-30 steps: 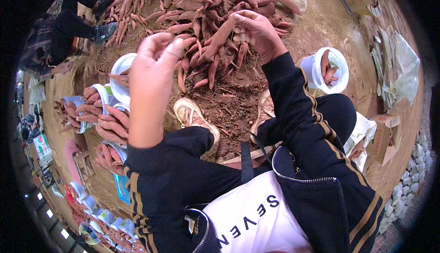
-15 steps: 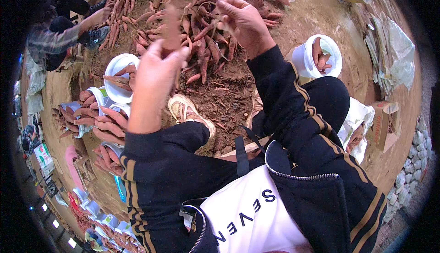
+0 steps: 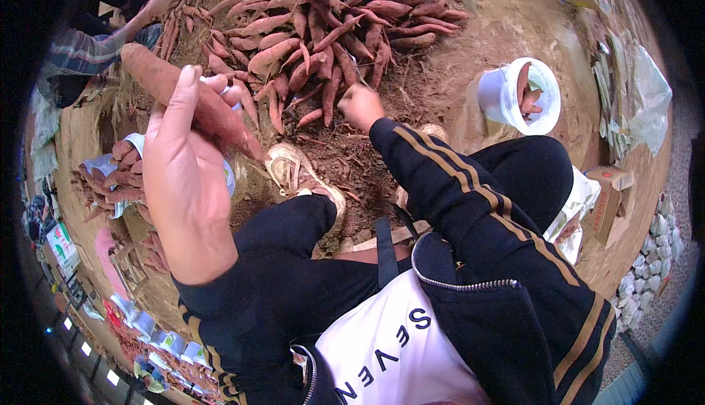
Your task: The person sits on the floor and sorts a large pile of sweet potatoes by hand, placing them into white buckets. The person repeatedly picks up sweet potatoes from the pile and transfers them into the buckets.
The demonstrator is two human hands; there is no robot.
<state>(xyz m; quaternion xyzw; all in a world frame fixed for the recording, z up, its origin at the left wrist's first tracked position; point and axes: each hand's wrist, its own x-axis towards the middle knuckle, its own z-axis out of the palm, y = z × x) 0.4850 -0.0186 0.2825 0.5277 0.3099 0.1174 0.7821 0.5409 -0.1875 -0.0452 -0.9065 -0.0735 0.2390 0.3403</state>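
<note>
Raised at the left, my left hand [image 3: 189, 192] is closed around a large reddish sweet potato [image 3: 156, 73], which slants from upper left down to the right. My right hand [image 3: 360, 108] is curled at the near edge of a big heap of sweet potatoes [image 3: 323, 30]. Its fingertips are partly hidden, and I cannot make out what is in them. Behind my left hand, the rim of a white bucket [image 3: 230, 177] shows in part; the hand and the sweet potato cover the rest.
To the right stands a white bucket [image 3: 493, 95] with a few sweet potatoes inside. Filled buckets [image 3: 117, 185] stand at the left. Another person's arm [image 3: 88, 49] reaches in at the upper left. A cardboard box [image 3: 606, 207] sits at the right; loose soil [image 3: 345, 163] lies between my shoes.
My left hand has moved left and nearer, and the sweet potato in it now shows clearly. My right hand has come down from the top of the heap to its near edge.
</note>
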